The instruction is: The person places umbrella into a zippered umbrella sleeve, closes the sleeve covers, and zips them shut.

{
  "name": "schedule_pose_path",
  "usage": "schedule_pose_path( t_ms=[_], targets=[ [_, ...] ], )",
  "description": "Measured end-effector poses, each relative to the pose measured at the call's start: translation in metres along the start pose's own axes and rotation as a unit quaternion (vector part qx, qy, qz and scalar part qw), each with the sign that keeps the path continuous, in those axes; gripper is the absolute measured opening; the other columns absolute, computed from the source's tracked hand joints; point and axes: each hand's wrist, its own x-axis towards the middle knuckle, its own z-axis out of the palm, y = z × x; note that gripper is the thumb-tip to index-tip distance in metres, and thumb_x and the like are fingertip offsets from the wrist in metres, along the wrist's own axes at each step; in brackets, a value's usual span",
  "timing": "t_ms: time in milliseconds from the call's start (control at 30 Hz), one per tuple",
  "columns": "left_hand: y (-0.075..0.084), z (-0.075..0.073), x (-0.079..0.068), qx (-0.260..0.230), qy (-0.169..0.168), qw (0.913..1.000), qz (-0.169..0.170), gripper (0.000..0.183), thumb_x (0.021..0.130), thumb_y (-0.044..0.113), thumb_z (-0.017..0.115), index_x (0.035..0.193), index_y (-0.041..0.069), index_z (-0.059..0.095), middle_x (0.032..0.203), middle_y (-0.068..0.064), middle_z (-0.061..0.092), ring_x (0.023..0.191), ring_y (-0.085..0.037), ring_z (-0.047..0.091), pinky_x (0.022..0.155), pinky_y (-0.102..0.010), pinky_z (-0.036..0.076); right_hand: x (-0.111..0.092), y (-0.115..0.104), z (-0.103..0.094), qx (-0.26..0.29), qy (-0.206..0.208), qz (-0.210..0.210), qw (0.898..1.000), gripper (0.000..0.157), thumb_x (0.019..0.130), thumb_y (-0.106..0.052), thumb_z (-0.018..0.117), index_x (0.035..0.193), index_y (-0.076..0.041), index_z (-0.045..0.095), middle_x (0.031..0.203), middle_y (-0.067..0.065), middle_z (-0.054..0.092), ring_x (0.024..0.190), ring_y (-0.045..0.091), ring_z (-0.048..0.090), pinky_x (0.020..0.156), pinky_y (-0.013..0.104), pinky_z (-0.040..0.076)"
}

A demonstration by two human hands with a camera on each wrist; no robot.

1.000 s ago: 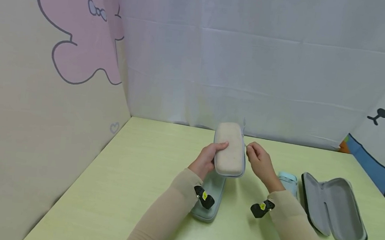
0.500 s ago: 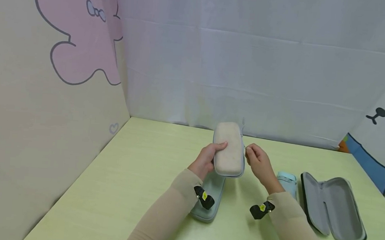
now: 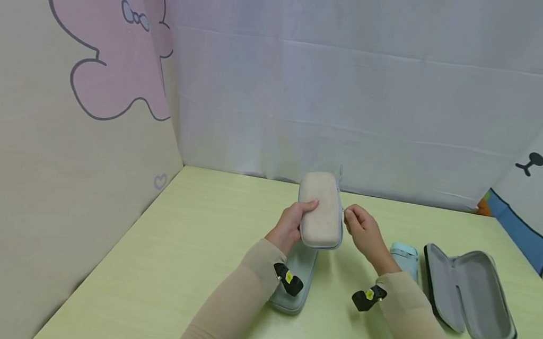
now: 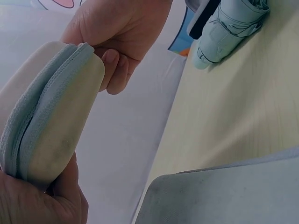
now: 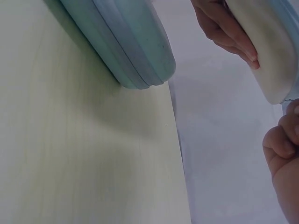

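Far left: a pale wall panel (image 3: 74,186), printed at the upper left of the frame with a pink cartoon figure (image 3: 117,67) and, lower, a small outlined heart (image 3: 160,181). Behind, across the upper middle, hung a creased white cloth (image 3: 354,96). A light green table (image 3: 158,272) spanned the lower half.

Lower centre: one green-grey case (image 3: 306,268), lying on the table, partly hidden by the left sleeve (image 3: 237,294), which bore a small black device (image 3: 288,279).

Centre: the left hand (image 3: 288,223), clamped on the left side of a cream case (image 3: 322,211), thumb across its face. The cream case was held up, slightly tilted, apart from the green-grey one; a grey-blue zip band ran round its edge.

Right of centre: the right hand (image 3: 364,232), fingers curled, pinching a small zip pull (image 3: 343,211) at the cream case's right edge. Its beige sleeve (image 3: 413,313) bore a matching black device (image 3: 369,297).

Lower right: a pale blue bundle (image 3: 405,259), rolled and strapped, partly behind the right forearm; just beside it, a grey case (image 3: 484,292), spread open, two hollow halves showing.

Far right: a panel with a white cartoon figure (image 3: 539,206) in blue.
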Motion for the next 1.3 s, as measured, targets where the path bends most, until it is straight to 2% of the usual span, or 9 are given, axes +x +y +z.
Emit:
schedule_pose_path(
  t_ms=[67,133,333,567,700,800,933,1133,1300],
  targets=[
    [0.000,0.000,0.001,-0.007,0.002,1.0000,0.000,0.043,0.081,0.021,0.069,0.116,0.001,0.055,0.100,-0.009,0.063,0.089,-0.021,0.059,0.082,-0.037,0.046,-0.003,-0.012,0.001,-0.005,-0.001,-0.007,1.000,0.021,0.098,-0.004,0.041,0.082,0.007,0.049,0.061,0.006,0.040,0.052,0.013,0.036,0.049,0.027,0.033],
    [0.001,-0.001,0.002,-0.014,0.003,0.9999,-0.001,0.043,0.081,0.020,0.069,0.117,0.001,0.055,0.100,-0.009,0.063,0.090,-0.021,0.059,0.082,-0.037,0.045,-0.003,-0.010,0.001,-0.006,-0.002,-0.015,1.000,0.021,0.098,-0.005,0.041,0.082,0.006,0.049,0.061,0.006,0.040,0.053,0.014,0.037,0.049,0.027,0.033],
    [0.001,-0.003,0.002,-0.006,-0.010,0.9999,-0.004,0.045,0.082,0.024,0.068,0.119,0.004,0.054,0.104,-0.009,0.062,0.093,-0.022,0.058,0.084,-0.038,0.044,0.001,0.012,0.000,0.004,-0.001,-0.016,1.000,0.022,0.099,-0.012,0.043,0.083,0.001,0.051,0.061,0.004,0.040,0.053,0.014,0.038,0.048,0.027,0.033],
    [0.002,-0.001,0.003,-0.021,-0.003,0.9998,-0.003,0.045,0.083,0.021,0.068,0.120,0.001,0.053,0.105,-0.010,0.062,0.094,-0.022,0.057,0.086,-0.038,0.044,-0.007,-0.015,0.000,0.012,-0.011,-0.016,1.000,0.020,0.098,-0.001,0.040,0.082,0.008,0.049,0.061,0.005,0.039,0.052,0.012,0.036,0.048,0.026,0.032],
    [0.003,-0.001,0.004,-0.039,0.001,0.9992,-0.003,0.045,0.084,0.019,0.067,0.122,0.001,0.051,0.106,-0.010,0.061,0.095,-0.022,0.057,0.088,-0.038,0.043,-0.009,-0.023,0.000,0.007,-0.016,-0.013,1.000,0.020,0.098,-0.001,0.039,0.082,0.007,0.049,0.061,0.006,0.039,0.053,0.011,0.035,0.049,0.025,0.032],
    [0.005,-0.003,0.006,-0.051,-0.015,0.9985,-0.011,0.047,0.084,0.017,0.066,0.124,0.001,0.050,0.110,-0.011,0.060,0.098,-0.022,0.056,0.089,-0.038,0.042,-0.007,-0.019,-0.001,0.009,-0.014,-0.016,1.000,0.021,0.098,-0.002,0.040,0.082,0.006,0.049,0.061,0.007,0.039,0.051,0.012,0.035,0.048,0.026,0.032],
    [0.007,-0.008,0.006,-0.052,-0.037,0.9977,-0.023,0.050,0.081,0.016,0.068,0.125,0.001,0.048,0.112,-0.012,0.060,0.100,-0.023,0.058,0.090,-0.037,0.043,-0.001,-0.002,-0.005,0.017,-0.004,-0.005,1.000,0.022,0.099,-0.009,0.041,0.084,0.003,0.050,0.061,0.005,0.039,0.051,0.013,0.035,0.047,0.026,0.032],
    [0.010,-0.014,0.003,-0.032,-0.070,0.9970,-0.013,0.049,0.081,0.008,0.066,0.124,-0.004,0.047,0.113,-0.018,0.058,0.099,-0.026,0.058,0.089,-0.037,0.045,0.003,0.015,-0.010,0.009,0.002,0.011,1.000,0.026,0.100,-0.020,0.042,0.087,0.002,0.050,0.064,0.006,0.040,0.053,0.014,0.036,0.048,0.027,0.033],
    [0.010,-0.016,0.002,-0.013,-0.061,0.9980,-0.008,0.045,0.081,0.009,0.069,0.120,-0.007,0.052,0.110,-0.020,0.062,0.096,-0.027,0.062,0.084,-0.037,0.048,0.002,0.017,-0.011,0.011,0.008,0.010,1.000,0.027,0.100,-0.019,0.042,0.085,0.002,0.050,0.064,0.007,0.040,0.053,0.014,0.037,0.048,0.027,0.033]
  ],
)
